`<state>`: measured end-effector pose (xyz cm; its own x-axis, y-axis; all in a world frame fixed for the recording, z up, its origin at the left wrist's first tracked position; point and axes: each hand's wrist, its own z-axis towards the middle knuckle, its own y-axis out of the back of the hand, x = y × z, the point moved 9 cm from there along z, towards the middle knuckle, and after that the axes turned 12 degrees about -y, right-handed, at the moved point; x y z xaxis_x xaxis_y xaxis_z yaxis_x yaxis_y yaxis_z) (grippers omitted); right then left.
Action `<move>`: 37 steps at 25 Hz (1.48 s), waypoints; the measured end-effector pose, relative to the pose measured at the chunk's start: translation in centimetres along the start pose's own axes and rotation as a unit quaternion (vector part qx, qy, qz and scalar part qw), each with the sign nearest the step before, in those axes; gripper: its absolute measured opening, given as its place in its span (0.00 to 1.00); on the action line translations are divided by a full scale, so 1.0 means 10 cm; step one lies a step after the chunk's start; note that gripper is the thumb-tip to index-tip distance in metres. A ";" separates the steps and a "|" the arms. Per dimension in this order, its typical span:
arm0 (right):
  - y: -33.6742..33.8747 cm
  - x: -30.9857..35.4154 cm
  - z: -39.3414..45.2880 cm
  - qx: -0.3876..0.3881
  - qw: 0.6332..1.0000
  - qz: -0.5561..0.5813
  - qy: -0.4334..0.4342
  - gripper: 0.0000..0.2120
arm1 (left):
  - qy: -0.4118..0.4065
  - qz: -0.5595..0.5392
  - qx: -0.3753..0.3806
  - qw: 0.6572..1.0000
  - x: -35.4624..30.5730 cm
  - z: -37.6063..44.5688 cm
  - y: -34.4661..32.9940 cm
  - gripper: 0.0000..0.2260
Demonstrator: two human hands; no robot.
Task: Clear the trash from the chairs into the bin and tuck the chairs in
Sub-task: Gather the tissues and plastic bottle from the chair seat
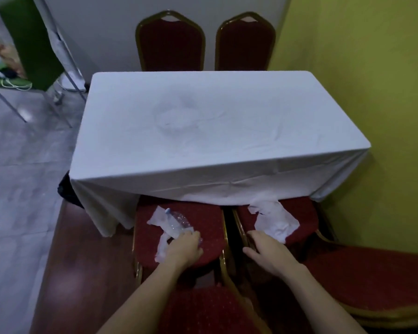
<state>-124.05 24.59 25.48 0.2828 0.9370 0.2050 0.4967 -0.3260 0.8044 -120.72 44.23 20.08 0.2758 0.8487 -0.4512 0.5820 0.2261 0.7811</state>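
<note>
Two red chairs with gold frames stand at the table's near side. The left chair seat (210, 220) carries a crushed clear plastic bottle (177, 219) with a blue cap and a crumpled white tissue (157, 218). My left hand (185, 247) rests on the bottle's lower end, fingers curled over it. The right chair seat (302, 210) holds a larger crumpled white tissue (274, 220). My right hand (263, 251) hovers at that seat's left front edge, just short of the tissue, fingers apart and holding nothing.
A table under a white cloth (215, 124) fills the middle. Two more red chairs (171, 44) stand tucked at its far side. A yellow wall (372, 92) runs close on the right. Something dark (67, 191) sits at the table's left corner. Grey floor lies to the left.
</note>
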 end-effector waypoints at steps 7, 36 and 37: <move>0.18 -1.01 1.12 0.035 0.999 0.003 0.012 0.27 | 0.008 -0.015 0.007 1.000 -0.76 1.10 -0.43 0.15; -1.24 -2.77 3.54 -0.008 0.995 -0.061 0.079 0.36 | 0.068 -0.185 -0.026 0.980 -0.52 3.10 -2.43 0.08; -1.22 -2.76 3.52 -0.025 0.996 -0.038 0.080 0.30 | 0.067 -0.190 -0.033 0.979 -0.51 3.12 -2.41 0.07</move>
<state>-109.00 -1.74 -9.62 0.1098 0.9679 0.2263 0.4695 -0.2511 0.8464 -112.30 19.55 -9.86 -0.0566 0.7521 -0.6566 0.5716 0.5636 0.5963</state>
